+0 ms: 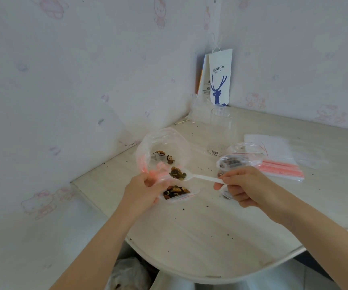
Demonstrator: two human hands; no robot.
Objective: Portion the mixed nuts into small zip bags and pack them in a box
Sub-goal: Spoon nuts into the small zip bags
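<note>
Two hands share the work. The left hand point(145, 186) grips the gathered pink-edged mouth of a large clear plastic bag point(164, 141), its fingers curled round the rim. The right hand point(243, 186) pinches the handle end of a white plastic spoon point(202, 177) between thumb and fingertips. The spoon's bowl is heaped with mixed nuts point(177, 173) and hangs just beside the left fingers, at the big bag's mouth. A few more nuts lie deeper inside that bag.

Just under the left hand, a small clear zip bag with a red strip point(177, 192) lies on the pale wood-grain table point(189, 231), partly filled. It looks like the one this spoonful is meant for. The spoon should stay level and travel low, tipping only once its bowl is past the small bag's lip. Whether that lip is held open cannot be told, and a collapsed mouth would scatter the load.

Beyond the right hand sits a second filled small bag point(233, 162), and another bag point(226, 194) peeks out beneath its fingers, both close to the spoon handle's swing. Further right of that hand lies a stack of empty zip bags with pink strips point(279, 166). A clear plastic cup point(221, 130) and a white paper bag printed with a blue deer point(220, 78) stand well beyond. Crumbs dot the table, and no box is in view.
</note>
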